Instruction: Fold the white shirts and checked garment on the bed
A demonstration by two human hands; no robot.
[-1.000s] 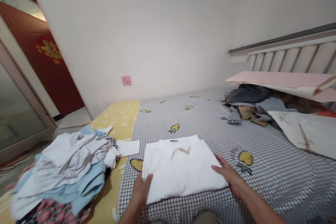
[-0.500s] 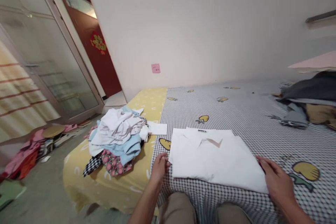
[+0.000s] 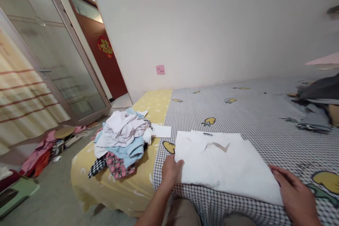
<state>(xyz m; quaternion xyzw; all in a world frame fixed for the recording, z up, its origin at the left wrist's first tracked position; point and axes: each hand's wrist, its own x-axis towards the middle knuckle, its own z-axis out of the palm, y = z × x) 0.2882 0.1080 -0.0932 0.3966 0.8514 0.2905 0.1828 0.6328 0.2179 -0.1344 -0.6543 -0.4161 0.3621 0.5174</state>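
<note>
A folded white shirt [image 3: 225,164] with a small label at its collar lies on the checked bedsheet [image 3: 246,113] in front of me. My left hand [image 3: 171,170] grips the shirt's left edge, fingers curled over the cloth. At the shirt's right edge my right hand [image 3: 295,194] rests with fingers together against the cloth. My knees in tan trousers show at the bottom.
A heap of unfolded clothes [image 3: 122,141], white, light blue and floral, sits on the yellow sheet [image 3: 148,109] at the bed's left corner, beside a white card [image 3: 161,131]. Dark and grey garments [image 3: 316,107] lie at far right. Glass sliding door [image 3: 47,74] and floor clutter [image 3: 39,150] at left.
The view has swung left and down, bringing in the glass door and floor. Both hands have slid out to the shirt's left and right edges.
</note>
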